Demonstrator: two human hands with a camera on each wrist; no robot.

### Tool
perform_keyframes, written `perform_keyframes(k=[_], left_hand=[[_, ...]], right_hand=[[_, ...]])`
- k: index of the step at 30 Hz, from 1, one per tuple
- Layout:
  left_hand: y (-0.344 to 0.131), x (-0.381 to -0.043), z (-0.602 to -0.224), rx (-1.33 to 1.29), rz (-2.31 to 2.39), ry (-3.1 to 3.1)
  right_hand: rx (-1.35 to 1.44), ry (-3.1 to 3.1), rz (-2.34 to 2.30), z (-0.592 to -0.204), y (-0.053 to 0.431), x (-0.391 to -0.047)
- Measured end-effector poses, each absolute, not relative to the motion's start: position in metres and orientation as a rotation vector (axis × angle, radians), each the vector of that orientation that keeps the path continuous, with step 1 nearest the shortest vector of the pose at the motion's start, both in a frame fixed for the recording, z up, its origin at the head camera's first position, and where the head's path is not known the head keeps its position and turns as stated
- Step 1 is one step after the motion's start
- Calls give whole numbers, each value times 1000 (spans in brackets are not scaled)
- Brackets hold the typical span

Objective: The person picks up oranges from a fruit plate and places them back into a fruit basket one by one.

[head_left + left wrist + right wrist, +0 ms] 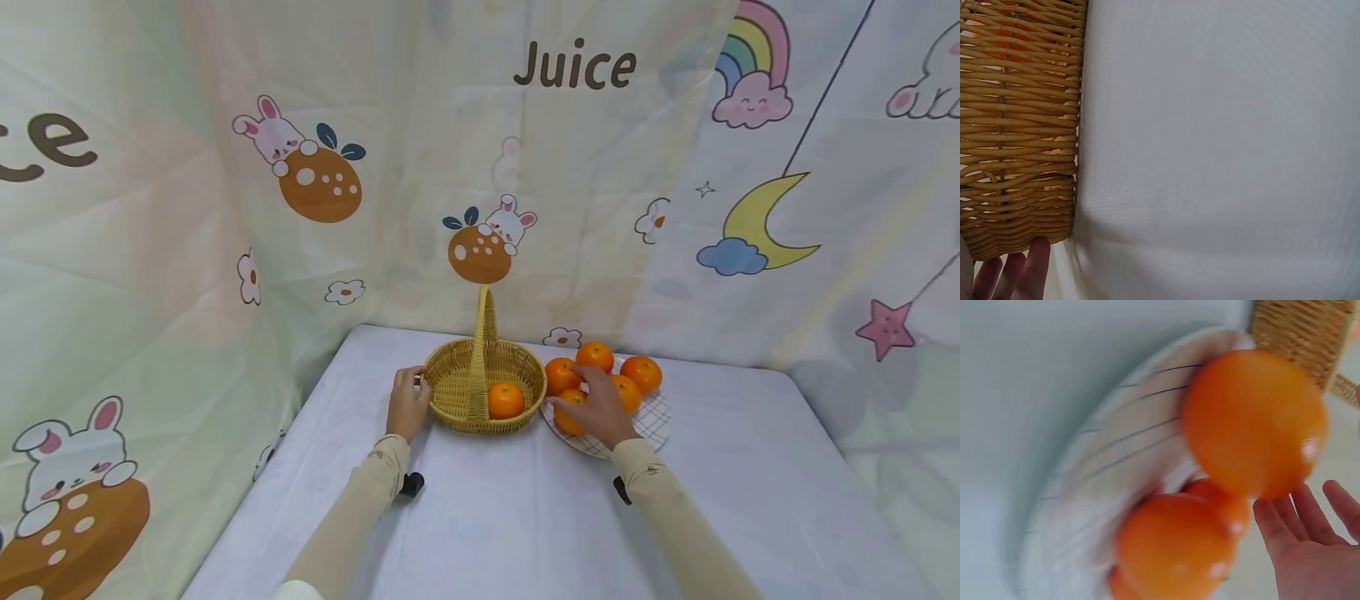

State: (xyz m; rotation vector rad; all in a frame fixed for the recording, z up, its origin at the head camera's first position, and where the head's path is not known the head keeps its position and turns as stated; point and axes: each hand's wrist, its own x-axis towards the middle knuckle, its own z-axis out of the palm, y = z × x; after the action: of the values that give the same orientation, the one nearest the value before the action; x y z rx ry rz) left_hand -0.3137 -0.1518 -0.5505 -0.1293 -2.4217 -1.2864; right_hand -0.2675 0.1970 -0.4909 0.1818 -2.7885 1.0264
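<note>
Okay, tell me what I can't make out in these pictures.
Head: the right hand partly hides the front orange.
Left wrist: frame edges cut off the left hand and basket, which mostly hides the orange inside.
Right wrist: the plate is blurred, cut off below.

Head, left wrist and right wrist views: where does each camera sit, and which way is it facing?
Head: on the head, facing forward and down at the basket, plate and oranges; left hand, right hand and both sleeves show.
Left wrist: on that wrist, facing the basket's woven side and the table; left fingers show.
Right wrist: on that wrist, facing the plate and oranges; part of the right hand shows.
Shared: head and right wrist views both show plate, oranges and basket.
</note>
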Motion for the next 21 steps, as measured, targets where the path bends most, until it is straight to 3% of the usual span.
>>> perform_keyframes(k=[21], left_hand=[[-150, -311, -549, -133, -1307, -2415]], right_hand=[[75, -2822, 1055, -520, 212, -254]])
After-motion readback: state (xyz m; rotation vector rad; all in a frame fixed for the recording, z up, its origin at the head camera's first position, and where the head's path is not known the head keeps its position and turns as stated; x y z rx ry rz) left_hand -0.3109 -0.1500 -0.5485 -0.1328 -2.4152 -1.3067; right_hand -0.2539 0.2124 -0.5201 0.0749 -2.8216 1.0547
